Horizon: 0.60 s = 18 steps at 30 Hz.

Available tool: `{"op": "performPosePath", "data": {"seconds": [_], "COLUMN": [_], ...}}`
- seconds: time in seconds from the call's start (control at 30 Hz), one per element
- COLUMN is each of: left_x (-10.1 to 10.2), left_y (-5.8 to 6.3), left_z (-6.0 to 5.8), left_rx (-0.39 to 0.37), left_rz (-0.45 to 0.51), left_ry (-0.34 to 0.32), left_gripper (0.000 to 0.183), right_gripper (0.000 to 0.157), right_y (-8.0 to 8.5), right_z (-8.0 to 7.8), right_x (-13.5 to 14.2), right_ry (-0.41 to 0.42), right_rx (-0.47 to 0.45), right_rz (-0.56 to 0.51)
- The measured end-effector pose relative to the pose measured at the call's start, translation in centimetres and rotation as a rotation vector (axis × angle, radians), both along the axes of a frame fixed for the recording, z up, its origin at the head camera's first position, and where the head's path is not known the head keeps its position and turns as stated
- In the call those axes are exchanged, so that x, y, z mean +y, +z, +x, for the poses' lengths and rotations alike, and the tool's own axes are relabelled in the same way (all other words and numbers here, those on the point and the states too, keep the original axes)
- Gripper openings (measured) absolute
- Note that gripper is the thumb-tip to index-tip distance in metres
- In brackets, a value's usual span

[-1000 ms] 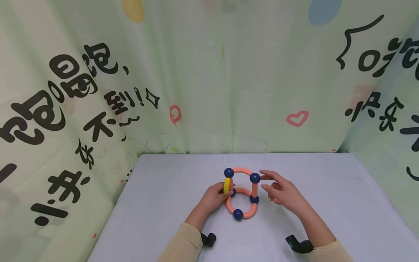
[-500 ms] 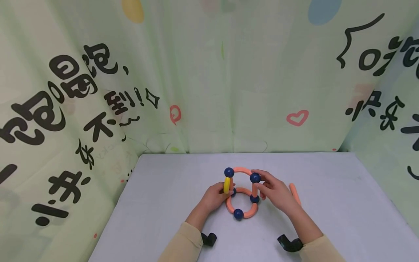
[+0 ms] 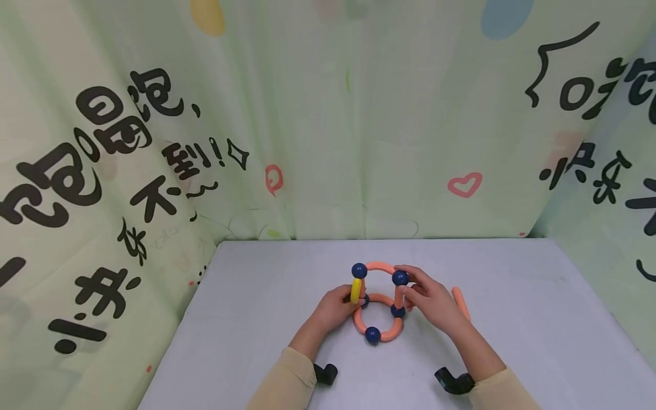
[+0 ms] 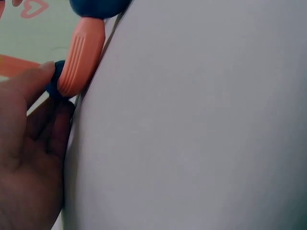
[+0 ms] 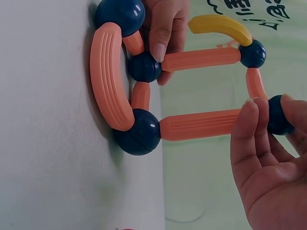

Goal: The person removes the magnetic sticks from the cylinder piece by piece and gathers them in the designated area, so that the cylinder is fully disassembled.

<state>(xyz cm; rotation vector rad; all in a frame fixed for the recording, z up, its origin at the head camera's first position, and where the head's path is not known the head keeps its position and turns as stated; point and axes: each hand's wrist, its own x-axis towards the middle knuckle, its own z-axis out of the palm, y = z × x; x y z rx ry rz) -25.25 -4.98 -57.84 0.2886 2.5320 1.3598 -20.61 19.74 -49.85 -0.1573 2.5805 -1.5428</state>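
A frame of orange magnetic rods and navy balls stands on the table; curved rods (image 3: 392, 332) form a ring at its base. Two straight upright rods (image 5: 201, 125) rise from it to two top balls, joined by a curved orange rod (image 3: 380, 266). A yellow curved rod (image 3: 356, 290) hangs from the top left ball (image 3: 359, 270). My left hand (image 3: 334, 310) pinches the lower left ball (image 5: 145, 67) between thumb and fingers. My right hand (image 3: 431, 300) holds the top right ball (image 5: 280, 115), thumb on the ball, fingers against the upright's upper end.
A loose orange rod (image 3: 460, 302) lies on the white table (image 3: 266, 285), just beyond my right forearm. A printed curtain (image 3: 318, 114) hangs behind the table and along its sides. Dark wrist-camera mounts (image 3: 455, 381) stick out inward from both wrists.
My right hand has moved left from beside the frame and taken hold of the top right ball. More of the loose rod behind it now shows. The left hand stays put.
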Motion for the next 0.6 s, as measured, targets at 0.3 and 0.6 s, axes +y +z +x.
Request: {"op": "performPosePath", "data": {"seconds": [0.3,0.6], "left_x": [-1.9,-1.6], "left_y": [0.2,3.8], "left_z": [-0.9,0.9], "left_rx": [-0.097,0.196], "left_rz": [0.2,0.288], "left_ry": [0.056,0.114], "left_gripper": [0.029,0.033], "right_gripper": [0.047,0.047], "right_y": [-0.1,-0.1], "right_z": [-0.1,0.0], "right_x": [-0.2,-0.1], "right_ry": [0.005,0.002], "right_rx": [0.008,0.021], "right_rz": [-0.005,0.016]}}
